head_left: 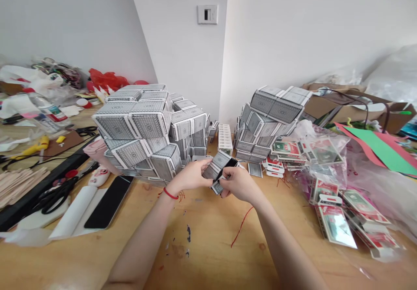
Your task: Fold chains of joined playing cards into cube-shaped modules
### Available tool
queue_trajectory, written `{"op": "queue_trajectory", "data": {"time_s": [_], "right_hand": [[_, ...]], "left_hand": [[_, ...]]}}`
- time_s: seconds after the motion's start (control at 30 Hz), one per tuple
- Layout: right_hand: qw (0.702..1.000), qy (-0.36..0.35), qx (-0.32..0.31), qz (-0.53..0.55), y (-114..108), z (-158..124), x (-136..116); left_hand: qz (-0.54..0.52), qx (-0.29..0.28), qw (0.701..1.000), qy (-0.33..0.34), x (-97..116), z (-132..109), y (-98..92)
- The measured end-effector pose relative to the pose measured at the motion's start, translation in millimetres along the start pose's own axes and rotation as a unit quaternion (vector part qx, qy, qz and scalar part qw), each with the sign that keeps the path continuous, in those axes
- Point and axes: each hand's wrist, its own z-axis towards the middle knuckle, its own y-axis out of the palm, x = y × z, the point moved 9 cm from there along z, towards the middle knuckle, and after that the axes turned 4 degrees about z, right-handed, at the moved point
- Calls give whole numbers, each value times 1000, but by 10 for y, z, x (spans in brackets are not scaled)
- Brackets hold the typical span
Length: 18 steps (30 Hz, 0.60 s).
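Observation:
Between my hands is a small box folded from grey-patterned playing cards (217, 163), tilted, with a dark opening on its right side. My left hand (193, 175), with a red cord on the wrist, is closed on the box's left side. The fingers of my right hand (240, 182) are bent and pinch a card part at the box's near right edge; the fingertips are partly hidden. Stacks of similar card boxes stand behind, one large stack (133, 120) to the left and another (272, 116) to the right. A white, printed block (224, 138) lies between them.
Card packs (337, 225) and plastic bags lie at right, near a cardboard carton (352, 112). At left are a phone (110, 201), a white paper roll (74, 207), black scissors (60, 192), wooden sticks (21, 181) and a yellow glue gun (35, 146). Red thread (241, 227) lies on the table.

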Motion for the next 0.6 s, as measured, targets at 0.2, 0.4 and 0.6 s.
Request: {"op": "queue_trajectory", "data": {"time_s": [0.2, 0.4, 0.6], "right_hand": [[999, -3, 7, -32, -5, 16, 19], [1000, -5, 1, -24, 2, 13, 9], [1000, -15, -1, -6, -6, 15, -20]], "left_hand": [[-2, -14, 1000, -6, 22, -8, 24], [8, -5, 1000, -2, 15, -2, 15], [-8, -7, 1000, -7, -2, 3, 15]]}}
